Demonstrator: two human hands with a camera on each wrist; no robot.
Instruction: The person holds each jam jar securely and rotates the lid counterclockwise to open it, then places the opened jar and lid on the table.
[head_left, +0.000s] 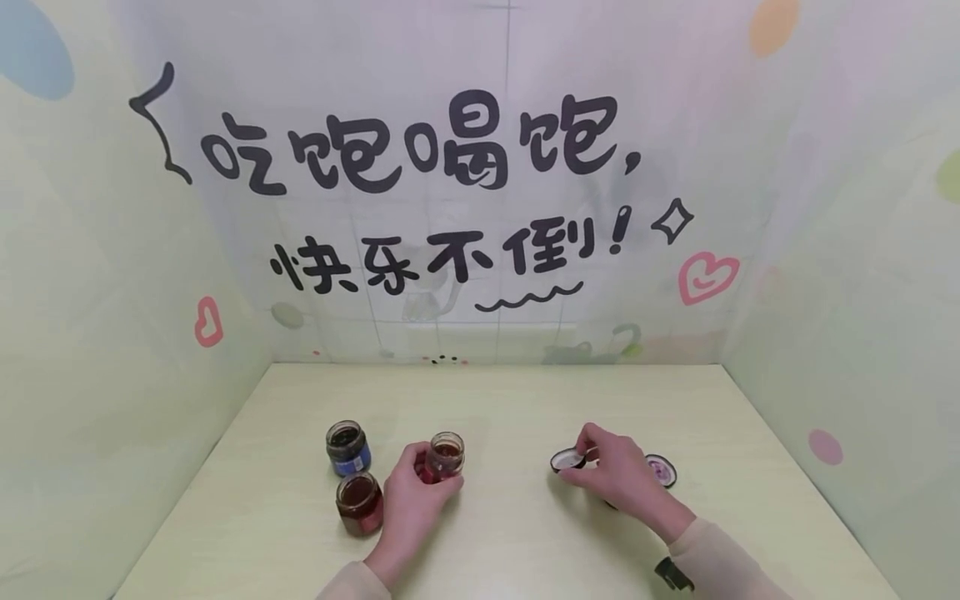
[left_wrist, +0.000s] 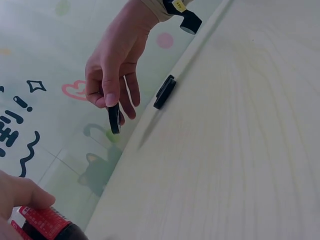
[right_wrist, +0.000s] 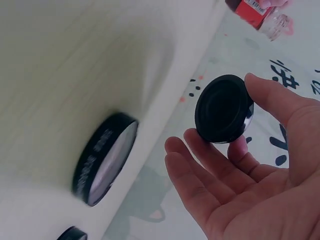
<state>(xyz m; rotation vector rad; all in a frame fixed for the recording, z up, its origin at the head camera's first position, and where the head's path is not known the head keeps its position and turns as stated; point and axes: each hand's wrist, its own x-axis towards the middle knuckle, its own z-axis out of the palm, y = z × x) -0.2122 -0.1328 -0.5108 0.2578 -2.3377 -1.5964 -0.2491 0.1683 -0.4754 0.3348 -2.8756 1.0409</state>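
My left hand (head_left: 415, 498) grips a small open glass jar (head_left: 447, 451) with dark red contents; its red label (left_wrist: 45, 222) shows in the left wrist view. Between thumb and fingers, my right hand (head_left: 624, 482) pinches a black jar lid (right_wrist: 222, 109), held above the table with its pale inside facing up in the head view. Left of the left hand stand two more open jars: a dark one with a blue label (head_left: 349, 450) and, nearer, one with a red label (head_left: 361, 506).
Behind the right hand, a lid (head_left: 661, 472) lies inside-up on the pale wooden table (head_left: 510, 542). Another lid (right_wrist: 73, 234) is partly cut off in the right wrist view. Printed fabric walls (head_left: 480, 333) enclose the table's back and sides.
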